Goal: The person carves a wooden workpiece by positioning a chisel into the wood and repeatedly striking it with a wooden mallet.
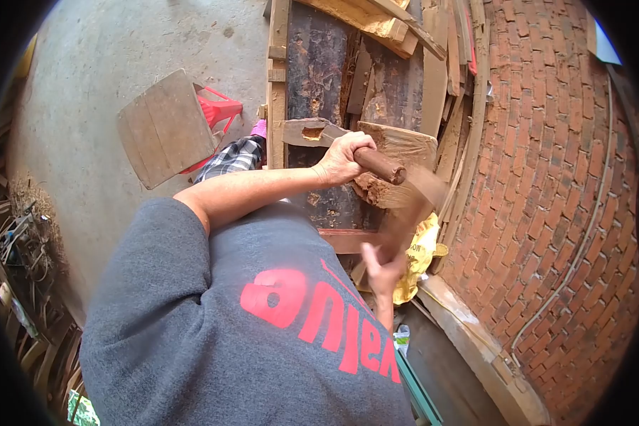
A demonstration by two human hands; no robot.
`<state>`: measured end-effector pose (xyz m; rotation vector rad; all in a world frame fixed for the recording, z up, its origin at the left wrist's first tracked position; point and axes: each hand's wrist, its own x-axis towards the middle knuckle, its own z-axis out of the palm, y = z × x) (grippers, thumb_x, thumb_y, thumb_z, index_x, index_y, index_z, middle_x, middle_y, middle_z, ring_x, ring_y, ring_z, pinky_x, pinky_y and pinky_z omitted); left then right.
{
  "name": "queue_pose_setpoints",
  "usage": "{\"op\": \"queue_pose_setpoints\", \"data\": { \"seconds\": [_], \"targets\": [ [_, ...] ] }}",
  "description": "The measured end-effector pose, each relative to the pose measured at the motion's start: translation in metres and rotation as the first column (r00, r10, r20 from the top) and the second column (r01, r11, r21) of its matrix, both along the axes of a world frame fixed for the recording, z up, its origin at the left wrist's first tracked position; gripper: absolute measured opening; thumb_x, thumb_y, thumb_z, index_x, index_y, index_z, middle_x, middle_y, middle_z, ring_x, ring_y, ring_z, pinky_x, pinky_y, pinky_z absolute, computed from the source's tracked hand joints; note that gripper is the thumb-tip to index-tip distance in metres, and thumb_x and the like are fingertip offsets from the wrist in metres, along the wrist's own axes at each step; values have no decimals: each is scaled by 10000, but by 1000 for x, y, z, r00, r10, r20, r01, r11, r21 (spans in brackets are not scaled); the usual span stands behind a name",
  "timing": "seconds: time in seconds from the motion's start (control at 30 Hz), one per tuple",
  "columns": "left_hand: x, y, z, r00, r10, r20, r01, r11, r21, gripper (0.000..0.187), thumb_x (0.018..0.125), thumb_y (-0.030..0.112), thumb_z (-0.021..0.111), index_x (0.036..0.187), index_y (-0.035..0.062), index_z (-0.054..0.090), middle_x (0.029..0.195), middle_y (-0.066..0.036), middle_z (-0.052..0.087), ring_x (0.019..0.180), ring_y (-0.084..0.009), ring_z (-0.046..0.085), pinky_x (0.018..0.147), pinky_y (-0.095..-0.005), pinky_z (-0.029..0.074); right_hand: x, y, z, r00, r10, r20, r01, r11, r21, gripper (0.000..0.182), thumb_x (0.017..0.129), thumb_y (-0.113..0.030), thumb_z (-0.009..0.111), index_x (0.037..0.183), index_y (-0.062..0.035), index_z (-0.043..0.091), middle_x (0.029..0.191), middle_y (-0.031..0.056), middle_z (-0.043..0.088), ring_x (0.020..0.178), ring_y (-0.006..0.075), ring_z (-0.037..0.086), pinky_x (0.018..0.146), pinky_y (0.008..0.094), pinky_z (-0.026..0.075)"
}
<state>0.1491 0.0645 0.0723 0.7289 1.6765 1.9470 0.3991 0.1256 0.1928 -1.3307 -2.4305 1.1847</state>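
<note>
My left hand (344,162) is wrapped round the thick, round brown wooden handle (382,165) of what looks like a chisel; its lower end is hidden. Close to that handle, a brown wooden mallet (408,216) is smeared by motion, with my right hand (385,271) closed on its lower end, thumb showing. Under my hands lies a wooden piece (302,133) with a rectangular hole cut in it. Beside it sits a rough-edged wooden slab (408,145). Both rest over a dark, worn bench (316,60).
Planks (376,25) lie at the bench's far end, and more timber leans along the brick wall (547,163) at right. A yellow bag (420,259) is near my right hand. A wooden board (165,128) lies on a red stool (220,110) at left.
</note>
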Motion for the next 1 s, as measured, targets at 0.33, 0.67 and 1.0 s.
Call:
{"op": "queue_pose_setpoints", "data": {
  "seconds": [0.33, 0.67, 1.0],
  "targets": [
    [8, 0, 2, 994, -28, -103, 21, 997, -73, 279, 655, 95, 751, 870, 107, 573, 830, -72, 570, 854, -308, 535, 765, -402, 441, -24, -11, 25, 991, 105, -89, -103, 994, 21, 165, 794, -59, 705, 882, -59, 566, 783, 43, 598, 670, 164, 549, 713, 299, 455],
    [13, 0, 1, 988, -61, -144, 45, 993, -107, 306, 645, 88, 770, 884, 90, 578, 839, -71, 567, 841, -299, 528, 761, -387, 435, -4, -5, 3, 981, 48, -187, -64, 995, -79, 479, 781, -37, 711, 1197, 1, 476, 796, 73, 594, 731, 140, 590, 692, 289, 506],
    [11, -4, -8, 982, -119, -148, 98, 985, -140, 319, 638, 108, 780, 879, 90, 572, 859, -73, 566, 861, -302, 532, 777, -391, 435, -42, -17, 44, 879, -88, -469, 28, 991, -132, 239, 801, 51, 652, 992, -32, 534, 722, 6, 554, 701, 114, 545, 679, 302, 485]
  ]
}}
